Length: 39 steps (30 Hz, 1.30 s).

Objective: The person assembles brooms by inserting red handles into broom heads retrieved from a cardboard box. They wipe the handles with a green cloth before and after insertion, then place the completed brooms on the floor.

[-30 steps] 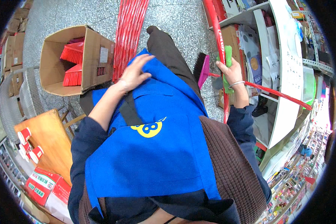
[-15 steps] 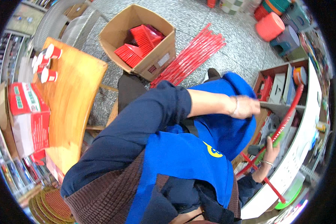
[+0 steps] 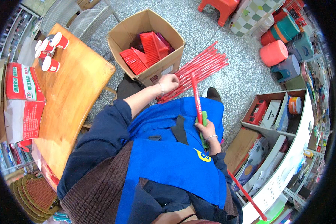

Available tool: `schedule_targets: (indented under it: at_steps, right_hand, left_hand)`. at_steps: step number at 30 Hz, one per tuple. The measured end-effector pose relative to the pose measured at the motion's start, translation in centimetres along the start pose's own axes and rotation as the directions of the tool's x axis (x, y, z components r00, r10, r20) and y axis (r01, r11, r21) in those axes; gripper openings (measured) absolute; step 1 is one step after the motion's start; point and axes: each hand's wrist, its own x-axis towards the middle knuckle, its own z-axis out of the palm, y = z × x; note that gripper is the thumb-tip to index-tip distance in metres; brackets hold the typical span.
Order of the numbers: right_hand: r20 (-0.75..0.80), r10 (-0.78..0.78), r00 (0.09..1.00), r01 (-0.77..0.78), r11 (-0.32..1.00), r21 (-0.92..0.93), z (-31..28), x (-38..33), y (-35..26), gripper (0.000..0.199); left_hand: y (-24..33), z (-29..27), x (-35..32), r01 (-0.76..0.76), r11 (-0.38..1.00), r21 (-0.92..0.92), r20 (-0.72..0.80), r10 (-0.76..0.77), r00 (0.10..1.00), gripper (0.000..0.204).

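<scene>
My right hand (image 3: 208,130) is closed around a long red pole (image 3: 196,95), with a green cloth (image 3: 203,118) bunched between hand and pole. The pole stands slanted over my blue apron (image 3: 168,149), and its far end sticks up past the hand; behind my right forearm another red length runs down to the lower right. My left hand (image 3: 168,83) is at the box's near right corner, over a bundle of red poles (image 3: 201,71) on the floor. Its fingers are curled, and anything inside them is hidden.
A cardboard box (image 3: 164,28) holds red broom heads (image 3: 153,48). On the left, a wooden table (image 3: 82,67) carries paper cups (image 3: 51,64) and a red-white carton (image 3: 24,97). White shelving (image 3: 304,112) stands on the right. Stools (image 3: 274,54) and a red stool (image 3: 220,9) stand farther back.
My left hand has swung left, from beside the shelving to the box corner. My right hand has brought the pole and cloth leftward over my apron, away from the shelves. The view has shifted.
</scene>
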Motion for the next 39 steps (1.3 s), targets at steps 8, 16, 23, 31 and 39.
schedule_targets:
  at_steps: [8, 16, 23, 31, 39]
  right_hand:
    - [0.039, 0.050, 0.998, -0.036, 0.952, -0.303, 0.1, 1.4, 0.3, 0.043]
    - [-0.018, 0.146, 0.989, -0.146, 0.956, -0.255, -0.5, 1.4, -0.2, 0.045]
    - [0.042, 0.259, 0.965, -0.242, 0.939, -0.245, -1.2, 2.4, -2.2, 0.042]
    - [0.068, 0.298, 0.952, -0.268, 0.922, -0.280, -1.3, 3.2, -2.0, 0.045]
    - [0.071, 0.279, 0.958, -0.251, 0.931, -0.266, -1.3, 3.2, -1.4, 0.043]
  left_hand:
    - [-5.1, -5.5, 9.2, 0.098, 0.880, -0.465, -0.436, -0.324, 0.840, 0.018]
    - [-9.2, -6.3, 18.1, 0.355, 0.924, 0.146, -0.337, -0.290, 0.895, 0.032]
    - [-11.2, -6.1, 22.1, 0.144, 0.739, 0.658, -0.107, -0.097, 0.990, 0.052]
    - [-12.2, -5.6, 24.0, 0.195, 0.663, 0.723, -0.027, -0.255, 0.966, 0.043]
    - [-13.4, -9.6, 21.0, 0.668, 0.670, 0.324, -0.590, -0.409, 0.696, 0.026]
